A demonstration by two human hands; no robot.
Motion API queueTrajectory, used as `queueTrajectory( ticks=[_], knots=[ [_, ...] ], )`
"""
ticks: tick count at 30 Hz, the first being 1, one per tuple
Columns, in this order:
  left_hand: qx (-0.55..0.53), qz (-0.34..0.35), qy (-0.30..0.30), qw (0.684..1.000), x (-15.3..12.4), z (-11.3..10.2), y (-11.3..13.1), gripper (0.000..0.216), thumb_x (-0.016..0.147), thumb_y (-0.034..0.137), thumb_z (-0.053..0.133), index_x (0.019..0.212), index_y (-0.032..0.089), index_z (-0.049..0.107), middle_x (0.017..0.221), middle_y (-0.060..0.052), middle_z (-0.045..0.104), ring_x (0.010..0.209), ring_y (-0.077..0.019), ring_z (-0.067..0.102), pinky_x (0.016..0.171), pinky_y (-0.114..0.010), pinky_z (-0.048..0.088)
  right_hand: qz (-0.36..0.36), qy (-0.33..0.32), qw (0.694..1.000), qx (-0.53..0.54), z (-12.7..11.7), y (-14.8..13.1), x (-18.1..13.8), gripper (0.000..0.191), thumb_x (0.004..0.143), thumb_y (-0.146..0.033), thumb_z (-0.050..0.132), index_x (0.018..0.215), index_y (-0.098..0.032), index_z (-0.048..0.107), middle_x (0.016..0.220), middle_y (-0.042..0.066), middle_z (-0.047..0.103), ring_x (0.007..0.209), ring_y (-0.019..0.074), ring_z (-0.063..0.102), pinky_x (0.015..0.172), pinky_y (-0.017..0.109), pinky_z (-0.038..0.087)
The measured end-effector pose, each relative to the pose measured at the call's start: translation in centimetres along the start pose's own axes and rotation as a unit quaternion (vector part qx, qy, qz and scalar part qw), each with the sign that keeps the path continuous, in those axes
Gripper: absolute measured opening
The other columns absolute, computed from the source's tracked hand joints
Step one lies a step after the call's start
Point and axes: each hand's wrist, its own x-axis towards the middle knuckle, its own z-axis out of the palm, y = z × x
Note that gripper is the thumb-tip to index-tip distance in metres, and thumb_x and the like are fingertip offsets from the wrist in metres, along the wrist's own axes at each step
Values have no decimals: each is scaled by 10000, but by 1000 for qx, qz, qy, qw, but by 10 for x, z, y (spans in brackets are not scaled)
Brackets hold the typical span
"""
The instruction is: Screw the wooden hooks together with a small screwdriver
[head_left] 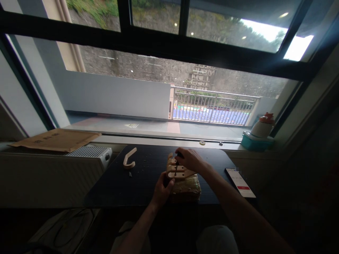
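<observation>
Several pale wooden hooks (177,175) lie side by side on a block wrapped in shiny brown tape (186,188), in the middle of the dark table. My right hand (190,160) is closed round the dark handle of a screwdriver (176,168), whose shaft points down at the nearest hook. My left hand (162,190) grips the curved left end of that hook, thumb in front; its other fingers are partly hidden. Further left, a loose wooden hook (129,158) rests on the table, with small screws (130,174) just in front of it.
A phone (240,182) with a lit screen lies at the table's right edge. A brown envelope (57,139) covers part of the white radiator (60,173) at left. On the windowsill stand a teal box (257,141) and a white bottle with an orange top (262,126).
</observation>
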Motion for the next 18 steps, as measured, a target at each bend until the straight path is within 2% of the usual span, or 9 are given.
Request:
queueTrajectory(
  ticks=[4,7,13,18],
  knots=[
    [9,-6,6,1000,0,1,-1,315,734,354,576,994,183,528,907,-34,638,870,-195,593,802,-320,459,-53,-34,998,-21,-17,-5,2,268,866,-312,432,1030,-225,625,875,34,671,689,130,569,559,228,300],
    [4,-4,-1,1000,0,1,-2,313,742,357,569,998,182,523,915,-38,633,878,-196,590,811,-324,456,-77,-43,996,-24,-20,-8,4,253,864,-277,430,963,-211,653,870,30,671,689,120,559,564,222,297],
    [-12,-7,-6,1000,0,0,-1,323,738,361,567,1002,179,528,942,-46,630,905,-203,586,830,-325,448,-35,-23,999,-9,-11,-2,6,284,888,-313,413,915,-168,656,790,51,661,618,110,532,545,221,302],
    [-7,-17,-7,1000,0,0,3,331,737,373,569,1003,179,531,945,-47,636,907,-207,592,814,-326,455,-26,-20,999,-30,-14,-5,4,259,870,-337,444,890,-186,654,732,34,647,552,99,495,511,228,272]
  ],
)
